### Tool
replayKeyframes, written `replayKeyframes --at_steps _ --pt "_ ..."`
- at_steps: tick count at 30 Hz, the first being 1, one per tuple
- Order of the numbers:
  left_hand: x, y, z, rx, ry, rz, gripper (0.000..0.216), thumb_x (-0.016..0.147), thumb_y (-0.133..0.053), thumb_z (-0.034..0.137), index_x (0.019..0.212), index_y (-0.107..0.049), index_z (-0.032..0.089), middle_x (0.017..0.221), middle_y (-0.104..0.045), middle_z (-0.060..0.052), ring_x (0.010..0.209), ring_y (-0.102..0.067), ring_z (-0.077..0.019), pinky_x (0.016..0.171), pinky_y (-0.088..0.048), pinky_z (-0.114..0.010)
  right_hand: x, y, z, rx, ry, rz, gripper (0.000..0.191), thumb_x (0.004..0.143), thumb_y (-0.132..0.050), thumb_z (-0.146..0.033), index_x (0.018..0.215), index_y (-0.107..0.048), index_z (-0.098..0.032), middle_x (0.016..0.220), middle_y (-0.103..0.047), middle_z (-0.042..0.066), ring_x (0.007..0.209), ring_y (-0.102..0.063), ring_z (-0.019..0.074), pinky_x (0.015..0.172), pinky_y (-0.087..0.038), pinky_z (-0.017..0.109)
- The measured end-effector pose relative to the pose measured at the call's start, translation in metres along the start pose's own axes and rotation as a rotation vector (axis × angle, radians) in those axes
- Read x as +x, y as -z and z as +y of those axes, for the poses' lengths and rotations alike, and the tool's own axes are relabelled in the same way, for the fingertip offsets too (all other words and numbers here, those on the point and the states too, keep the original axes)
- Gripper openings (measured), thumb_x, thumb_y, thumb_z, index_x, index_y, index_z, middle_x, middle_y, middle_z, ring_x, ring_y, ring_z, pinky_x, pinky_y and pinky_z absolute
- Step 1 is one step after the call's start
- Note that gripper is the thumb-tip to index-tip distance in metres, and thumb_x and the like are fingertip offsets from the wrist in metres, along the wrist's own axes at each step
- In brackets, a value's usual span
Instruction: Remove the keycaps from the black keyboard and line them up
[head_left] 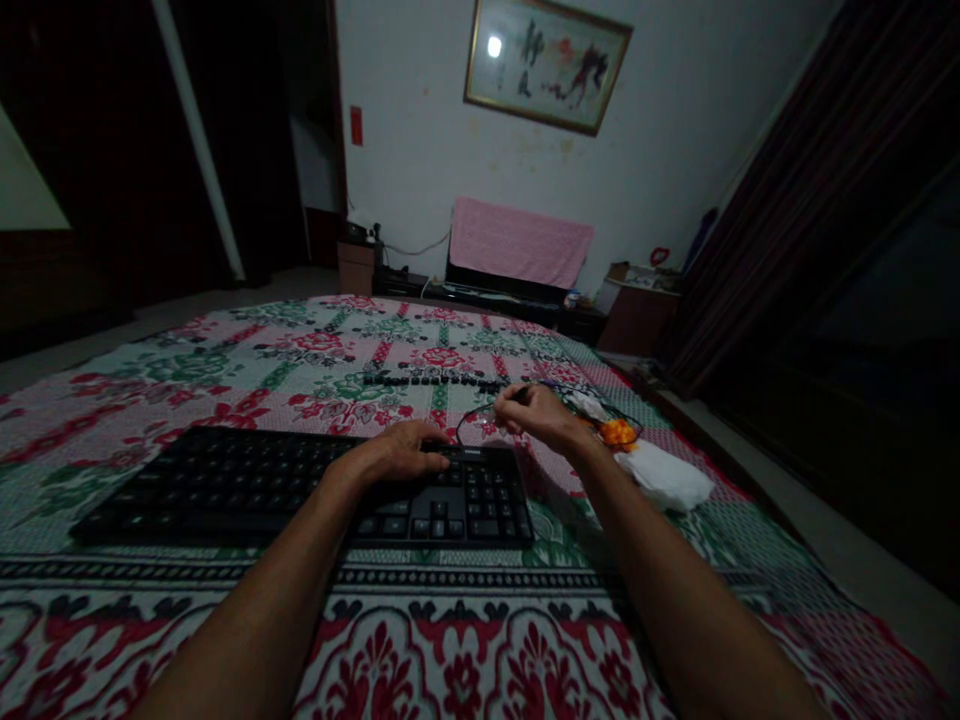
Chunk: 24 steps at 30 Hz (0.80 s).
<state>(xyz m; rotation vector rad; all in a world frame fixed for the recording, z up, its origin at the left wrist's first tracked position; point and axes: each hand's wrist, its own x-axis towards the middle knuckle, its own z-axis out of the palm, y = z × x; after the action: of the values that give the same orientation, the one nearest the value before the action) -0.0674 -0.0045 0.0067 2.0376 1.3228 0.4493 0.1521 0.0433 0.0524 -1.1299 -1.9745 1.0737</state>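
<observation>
A black keyboard (247, 485) lies on the patterned cloth in front of me. My left hand (405, 450) rests on its upper right part, fingers stretched out and thumb apart, holding nothing. Beyond the keyboard's top right corner, my right hand (536, 412) is raised with thumb and fingers pinched together. A dark bit shows at the pinch, too small and dim to name for certain. Just past that hand runs a row of small black pieces (427, 380) that look like keycaps. A thin black cable (469, 412) curves up from the keyboard's back edge.
Right of my right hand lie an orange crumpled thing (618, 432) and a white crumpled bag or tissue (666, 476). A floral cloth (442, 335) covers the broad surface. Farther off, a pink towel (521, 243) hangs over a dark object on a low cabinet.
</observation>
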Motion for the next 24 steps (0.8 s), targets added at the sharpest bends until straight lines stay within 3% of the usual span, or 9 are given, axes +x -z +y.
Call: replayKeyframes --at_steps 4,6,12,24 --pt "0.002 -0.001 -0.004 -0.033 0.004 -0.011 0.043 0.07 -0.053 0.036 0.108 -0.06 0.018 0.095 -0.066 -0.002 0.079 -0.058 -0.0165 0.066 -0.041 -0.022 -0.011 -0.004 -0.009 -0.04 -0.003 -0.296 0.011 0.065 -0.054 -0.023 0.067 -0.057 -0.013 0.059 -0.059 0.0 0.049 -0.049 0.0066 0.045 -0.037 0.017" --pt "0.002 -0.001 -0.006 -0.043 -0.004 -0.009 0.041 0.069 -0.054 0.035 0.106 -0.061 0.019 0.094 -0.066 -0.002 0.081 -0.058 -0.0171 0.067 -0.041 -0.023 -0.012 -0.006 -0.007 -0.05 0.001 -0.353 0.011 0.066 -0.054 -0.024 0.068 -0.057 -0.014 0.061 -0.059 -0.001 0.051 -0.05 0.0071 0.047 -0.039 0.018" --pt "-0.002 0.004 -0.004 -0.184 0.006 -0.069 0.042 0.067 -0.054 0.03 0.107 -0.06 0.016 0.094 -0.065 -0.002 0.079 -0.058 -0.0165 0.066 -0.042 -0.023 -0.008 -0.011 0.004 -0.035 0.02 -0.253 0.014 0.068 -0.053 -0.027 0.072 -0.055 -0.013 0.064 -0.058 0.0 0.053 -0.05 0.0077 0.049 -0.039 0.019" --pt "-0.003 0.008 -0.004 -0.075 0.023 -0.015 0.039 0.065 -0.056 0.029 0.101 -0.064 0.016 0.081 -0.066 0.001 0.074 -0.056 -0.0152 0.063 -0.039 -0.021 -0.011 -0.037 0.005 -0.068 0.076 -0.301 0.013 0.062 -0.05 -0.016 0.073 -0.056 -0.014 0.06 -0.05 -0.004 0.052 -0.043 0.0056 0.046 -0.031 0.016"
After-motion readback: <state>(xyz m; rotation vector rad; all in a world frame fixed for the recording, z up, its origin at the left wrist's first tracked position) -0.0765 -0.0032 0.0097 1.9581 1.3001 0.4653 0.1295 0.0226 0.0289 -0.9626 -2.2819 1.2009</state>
